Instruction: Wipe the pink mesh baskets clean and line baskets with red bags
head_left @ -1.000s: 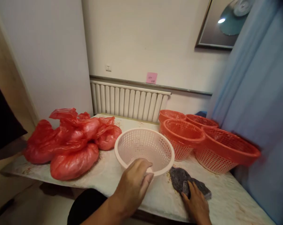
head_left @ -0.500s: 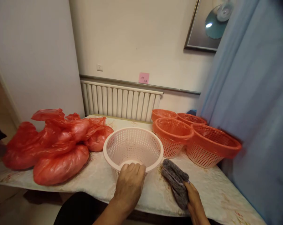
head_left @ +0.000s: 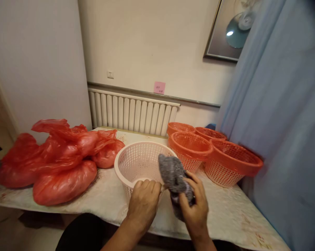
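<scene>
A pale pink plastic basket (head_left: pixel 120 170) with perforated sides stands upright on the table near its front edge. My left hand (head_left: pixel 144 202) is closed over the basket's near rim, fingers curled inside. My right hand (head_left: pixel 195 204) grips a folded grey cloth (head_left: pixel 170 170), its fingers wrapped around the lower part. The cloth is slightly blurred and covers the basket's right rim; whether it touches the rim I cannot tell. Part of the basket's near wall is hidden behind my left hand.
Several baskets (head_left: pixel 229 176) lined with red plastic bags stand at the right, beside a blue curtain (head_left: pixel 280 132). Filled red plastic bags (head_left: pixel 66 184) lie at the left on the patterned tablecloth (head_left: pixel 107 195). A radiator (head_left: pixel 133 109) runs along the wall behind.
My right hand has lifted the grey cloth from the tabletop and brought it left, to the basket's right rim. My left hand stays on the near rim.
</scene>
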`<act>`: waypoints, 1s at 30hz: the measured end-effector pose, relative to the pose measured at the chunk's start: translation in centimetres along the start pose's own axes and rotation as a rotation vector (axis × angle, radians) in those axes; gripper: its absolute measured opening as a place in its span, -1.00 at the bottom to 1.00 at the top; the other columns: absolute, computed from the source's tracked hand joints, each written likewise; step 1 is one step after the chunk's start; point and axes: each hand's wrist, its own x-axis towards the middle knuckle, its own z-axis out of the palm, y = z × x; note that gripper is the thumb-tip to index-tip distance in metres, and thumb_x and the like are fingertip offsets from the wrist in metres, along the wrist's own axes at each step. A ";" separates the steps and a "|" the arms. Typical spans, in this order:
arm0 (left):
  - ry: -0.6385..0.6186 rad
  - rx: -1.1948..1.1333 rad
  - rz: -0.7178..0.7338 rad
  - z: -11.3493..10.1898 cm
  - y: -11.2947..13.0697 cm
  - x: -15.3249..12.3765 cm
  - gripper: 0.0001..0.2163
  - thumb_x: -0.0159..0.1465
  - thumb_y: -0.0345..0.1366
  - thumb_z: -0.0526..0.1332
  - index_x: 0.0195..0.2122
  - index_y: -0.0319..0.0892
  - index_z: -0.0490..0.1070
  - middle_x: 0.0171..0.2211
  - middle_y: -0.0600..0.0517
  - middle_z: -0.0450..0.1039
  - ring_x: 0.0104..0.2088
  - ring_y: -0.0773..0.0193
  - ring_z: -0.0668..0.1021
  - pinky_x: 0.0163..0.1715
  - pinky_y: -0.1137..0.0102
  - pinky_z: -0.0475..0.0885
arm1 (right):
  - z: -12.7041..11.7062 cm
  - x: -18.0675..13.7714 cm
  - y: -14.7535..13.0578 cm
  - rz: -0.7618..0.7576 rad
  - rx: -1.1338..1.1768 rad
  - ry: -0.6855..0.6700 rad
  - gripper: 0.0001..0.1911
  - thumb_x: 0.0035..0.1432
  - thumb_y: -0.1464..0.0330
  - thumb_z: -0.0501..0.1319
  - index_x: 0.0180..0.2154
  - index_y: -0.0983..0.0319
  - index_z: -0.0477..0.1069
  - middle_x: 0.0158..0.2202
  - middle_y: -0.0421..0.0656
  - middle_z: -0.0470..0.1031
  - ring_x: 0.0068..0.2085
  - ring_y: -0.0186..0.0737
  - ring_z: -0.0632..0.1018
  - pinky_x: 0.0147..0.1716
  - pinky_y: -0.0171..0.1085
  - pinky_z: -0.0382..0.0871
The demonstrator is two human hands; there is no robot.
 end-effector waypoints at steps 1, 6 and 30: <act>0.036 -0.026 0.009 0.1 0.0 0.0 -0.84 0.30 -0.43 0.09 -0.41 -0.14 0.37 -0.49 0.02 0.38 -0.42 0.14 0.36 -0.38 0.25 0.11 | 1.0 0.1 -0.5 -0.101 -0.004 -0.068 -0.67 0.11 0.40 0.14 -0.04 0.20 0.36 0.06 -0.03 0.37 0.10 -0.04 0.37 0.11 0.04 0.21; 0.192 -0.112 0.041 0.2 -0.7 -0.2 -0.74 0.35 -0.38 0.01 -0.47 -0.16 0.36 -0.52 0.01 0.38 -0.43 0.17 0.35 -0.40 0.27 0.10 | 4.4 0.2 -0.6 -0.356 0.013 -0.189 -0.66 0.12 0.39 0.16 -0.03 0.21 0.30 -0.15 -0.08 0.46 -0.05 -0.09 0.45 0.13 0.13 0.12; -0.006 -0.162 0.208 -1.2 -9.2 -0.9 -0.77 0.33 -0.46 -0.04 -0.42 -0.19 0.33 -0.51 0.03 0.32 -0.42 0.21 0.31 -0.36 0.30 0.17 | 5.9 3.4 3.9 -0.284 0.080 -0.073 -0.87 0.16 0.42 -0.01 -0.33 0.19 0.30 -0.40 -0.19 0.35 -0.30 -0.20 0.40 -0.09 -0.03 0.28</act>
